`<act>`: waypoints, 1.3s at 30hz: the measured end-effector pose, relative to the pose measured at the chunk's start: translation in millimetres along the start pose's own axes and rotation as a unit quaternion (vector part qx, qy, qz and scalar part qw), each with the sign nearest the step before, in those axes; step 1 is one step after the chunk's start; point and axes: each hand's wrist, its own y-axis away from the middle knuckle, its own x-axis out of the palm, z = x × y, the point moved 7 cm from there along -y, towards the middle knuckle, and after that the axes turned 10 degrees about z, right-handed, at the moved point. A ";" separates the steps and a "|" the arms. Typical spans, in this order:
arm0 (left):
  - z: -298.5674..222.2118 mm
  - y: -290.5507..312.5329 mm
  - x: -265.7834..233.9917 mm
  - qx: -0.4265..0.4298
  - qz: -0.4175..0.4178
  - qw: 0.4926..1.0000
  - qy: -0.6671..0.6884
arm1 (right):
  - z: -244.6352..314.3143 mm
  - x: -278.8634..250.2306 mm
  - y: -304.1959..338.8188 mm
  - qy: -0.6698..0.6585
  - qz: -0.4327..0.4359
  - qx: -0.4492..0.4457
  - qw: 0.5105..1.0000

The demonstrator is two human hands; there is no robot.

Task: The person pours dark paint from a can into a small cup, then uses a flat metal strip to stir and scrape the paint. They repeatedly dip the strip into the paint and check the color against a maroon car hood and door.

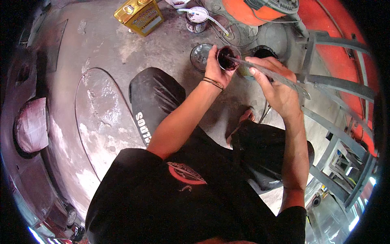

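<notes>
My left hand [219, 70] is wrapped round a small cup [221, 61], tilted so its mouth shows. Dark red, paint-like liquid [228, 59] coats its inside. My right hand [280, 87] grips a long, flat metal stirring stick [294, 85] with a hole near its outer end. The stick's other end reaches into the cup, touching or just above the liquid; I cannot tell which. Just left of the cup, a round metal lid [200, 57] lies on the floor. Beneath my right hand stands an open can with a dark inside [264, 52], partly hidden by that hand.
A gold rectangular metal can [142, 18] stands at the far left. Beside it is a stained tub [196, 25] with a white strip [217, 24] across it. An orange machine [248, 11] sits behind. Grey metal framing [345, 87] fills the right; a thin hose [77, 105] loops leftward.
</notes>
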 end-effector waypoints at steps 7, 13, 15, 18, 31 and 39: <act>-3.9 0.5 11.7 0.019 -0.007 1.000 0.003 | -0.1 -2.0 -1.3 -0.009 -0.018 -0.017 1.000; -12.6 -10.1 1.5 0.020 0.020 0.999 0.037 | 3.5 9.4 3.7 -0.038 0.002 -0.035 0.999; -12.8 -11.9 2.0 0.019 0.018 0.999 0.045 | 2.1 8.4 2.0 -0.030 0.000 -0.037 0.999; -12.6 -5.2 11.1 0.033 -0.026 0.999 0.032 | -3.4 2.8 -2.9 -0.022 -0.010 -0.018 1.000; -20.7 -6.5 7.6 0.031 -0.015 0.999 0.033 | -3.8 9.5 -7.5 -0.110 -0.016 0.014 0.994; -18.3 -11.7 11.2 0.036 -0.015 0.999 0.021 | -16.4 10.4 -1.9 -0.078 -0.068 0.031 0.994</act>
